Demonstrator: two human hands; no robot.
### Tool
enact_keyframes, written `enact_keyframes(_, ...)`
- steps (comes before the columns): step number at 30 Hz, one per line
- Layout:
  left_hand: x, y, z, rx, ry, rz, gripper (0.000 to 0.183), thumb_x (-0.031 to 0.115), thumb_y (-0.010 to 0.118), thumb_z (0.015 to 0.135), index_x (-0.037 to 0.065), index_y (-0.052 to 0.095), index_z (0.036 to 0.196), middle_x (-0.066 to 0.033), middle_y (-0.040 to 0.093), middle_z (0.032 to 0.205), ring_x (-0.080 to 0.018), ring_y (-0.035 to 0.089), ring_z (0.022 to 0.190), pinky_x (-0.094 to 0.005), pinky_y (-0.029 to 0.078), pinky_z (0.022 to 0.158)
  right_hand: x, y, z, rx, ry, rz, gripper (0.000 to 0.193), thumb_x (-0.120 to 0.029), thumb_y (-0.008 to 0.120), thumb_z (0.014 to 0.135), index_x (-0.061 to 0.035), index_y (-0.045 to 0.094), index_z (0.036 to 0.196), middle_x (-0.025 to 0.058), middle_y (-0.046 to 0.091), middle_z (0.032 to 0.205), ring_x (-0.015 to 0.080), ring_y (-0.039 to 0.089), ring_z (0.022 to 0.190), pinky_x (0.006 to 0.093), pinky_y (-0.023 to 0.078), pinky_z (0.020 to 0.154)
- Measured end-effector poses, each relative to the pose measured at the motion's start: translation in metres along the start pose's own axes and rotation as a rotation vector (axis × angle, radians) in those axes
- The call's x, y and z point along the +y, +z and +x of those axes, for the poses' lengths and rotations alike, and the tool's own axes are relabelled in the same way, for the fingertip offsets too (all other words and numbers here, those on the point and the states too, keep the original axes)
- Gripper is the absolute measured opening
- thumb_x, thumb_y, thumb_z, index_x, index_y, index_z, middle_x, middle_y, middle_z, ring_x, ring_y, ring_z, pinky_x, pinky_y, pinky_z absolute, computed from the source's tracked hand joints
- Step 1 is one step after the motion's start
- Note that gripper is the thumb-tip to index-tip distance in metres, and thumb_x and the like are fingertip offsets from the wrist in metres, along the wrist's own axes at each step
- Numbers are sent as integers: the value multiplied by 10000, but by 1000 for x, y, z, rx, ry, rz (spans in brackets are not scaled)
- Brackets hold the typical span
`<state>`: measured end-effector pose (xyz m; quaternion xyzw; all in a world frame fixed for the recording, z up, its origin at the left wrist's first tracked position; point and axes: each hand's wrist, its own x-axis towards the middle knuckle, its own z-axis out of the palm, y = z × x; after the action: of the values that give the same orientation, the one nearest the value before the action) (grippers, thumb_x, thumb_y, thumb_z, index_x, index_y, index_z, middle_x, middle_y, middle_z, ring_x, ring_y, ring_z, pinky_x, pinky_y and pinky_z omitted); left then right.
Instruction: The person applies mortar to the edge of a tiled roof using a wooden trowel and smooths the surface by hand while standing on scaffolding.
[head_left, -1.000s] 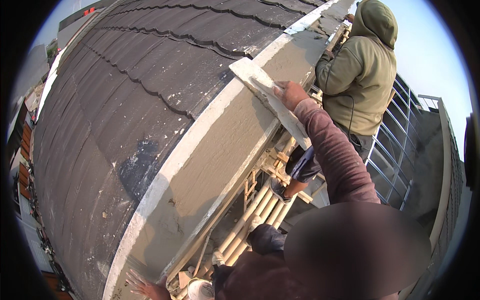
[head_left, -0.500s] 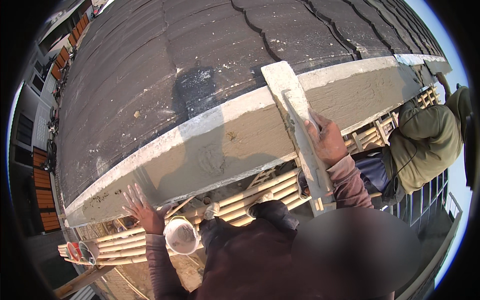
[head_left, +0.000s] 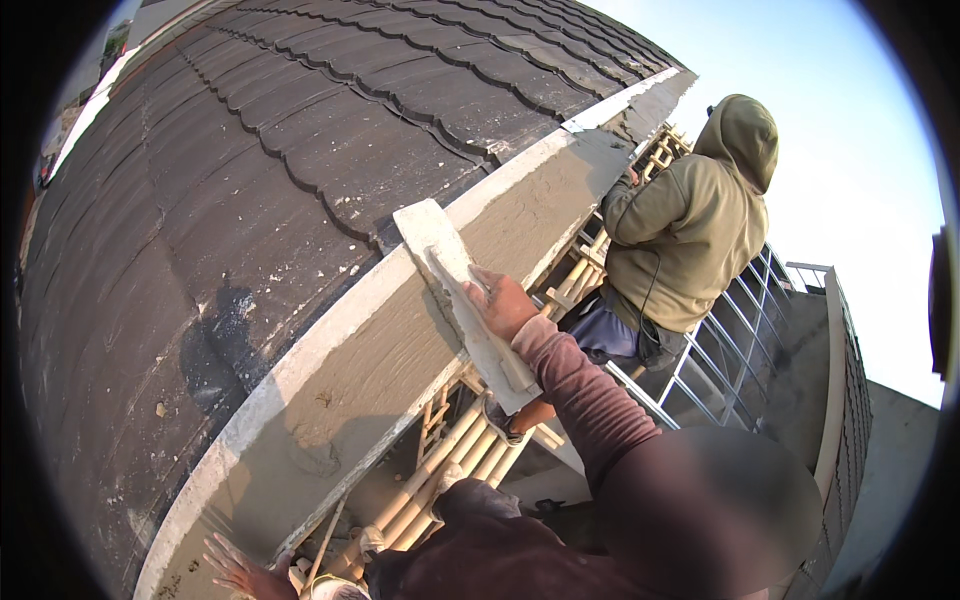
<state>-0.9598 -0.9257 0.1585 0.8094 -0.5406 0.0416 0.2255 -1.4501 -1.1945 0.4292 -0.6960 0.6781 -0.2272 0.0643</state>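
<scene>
Grey plaster (head_left: 370,350) runs in a long band beside a dark tiled roof (head_left: 200,180), with a white strip (head_left: 320,335) bordering it on the roof side. Watching remotely through the head camera, I see 2 bare hands, well apart. The right hand (head_left: 505,303) is wrapped around the handle of a long, pale float (head_left: 468,318), which lies across the band; its upper end reaches over the white strip, its lower end juts past the outer edge. The left hand (head_left: 240,572), fingers spread and with nothing visible in it, is at the band's near end, lower left; I cannot tell whether it presses on the surface.

I judge the work well along but unfinished. Plaster already covers most of the visible band, yet smoothing seems left: fine ridges show beside the float, and a rough, swirled patch (head_left: 312,450) lies nearer. The far end, by a co-worker in an olive hooded jacket (head_left: 700,220), looks ragged and darker. Below the band, bamboo poles (head_left: 430,490) lie side by side.
</scene>
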Motion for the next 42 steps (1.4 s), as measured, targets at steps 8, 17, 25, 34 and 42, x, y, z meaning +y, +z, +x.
enact_keyframes(8, 21, -34, 27, -423, -286, 95, 1333, 300, 922, 530, 147, 195, 1638, -91, 161, 1714, -361, 88, 1579, -646, -36, 1229, -94, 82, -80, -365, -96, 122, 605, -368, 566, 997, 25, 496, 1452, 366, 636, 1208, 499, 628, 1150, 460, 490, 1041)
enact_keyframes(17, -3, -6, 20, -224, -13, 63, 1400, 779, 743, 564, 99, 157, 1639, -160, 133, 1702, -431, 57, 1564, -700, -14, 1203, -59, 28, -46, -204, -106, 284, 518, -250, 550, 1051, 155, 511, 1371, 295, 694, 1171, 305, 678, 1123, 377, 524, 968)
enact_keyframes(25, -9, -9, 12, -218, -43, 36, 1391, 794, 723, 581, 83, 161, 1637, -197, 132, 1695, -442, 55, 1562, -698, -22, 1201, -162, 148, -115, -448, -260, 257, 569, -292, 574, 1005, -32, 448, 1495, 348, 623, 1239, 527, 590, 1170, 496, 503, 992)
enact_keyframes(34, -8, -9, 13, -248, -61, 6, 1391, 760, 753, 580, 80, 157, 1637, -184, 138, 1697, -434, 35, 1565, -697, -26, 1200, -82, 56, -62, -182, -126, 234, 539, -276, 540, 1059, 177, 518, 1350, 313, 690, 1170, 302, 694, 1094, 365, 543, 918)
enact_keyframes(42, -15, -9, 19, -225, -23, 3, 1401, 751, 768, 571, 76, 157, 1636, -179, 140, 1699, -429, 38, 1566, -691, -21, 1202, -142, 138, -116, -318, -178, 283, 563, -287, 594, 1005, 81, 495, 1420, 368, 626, 1233, 475, 631, 1178, 444, 523, 983)
